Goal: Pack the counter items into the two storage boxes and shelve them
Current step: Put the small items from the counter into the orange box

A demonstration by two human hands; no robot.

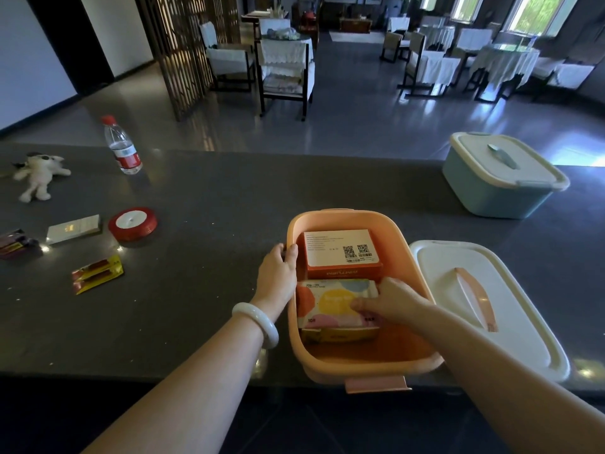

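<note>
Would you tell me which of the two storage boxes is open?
The orange box: its white lid lies beside it on the counter, while the blue box has its lid on.

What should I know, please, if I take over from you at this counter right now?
Left hand grips the orange box by its rim; right hand holds the tissue pack inside it, beside the orange carton. Its lid lies to the right; the blue box is closed.
Done: carton packed.
To do: bottle, plush toy, ribbon roll, batteries, white card box; lid on, shelve both.
</note>
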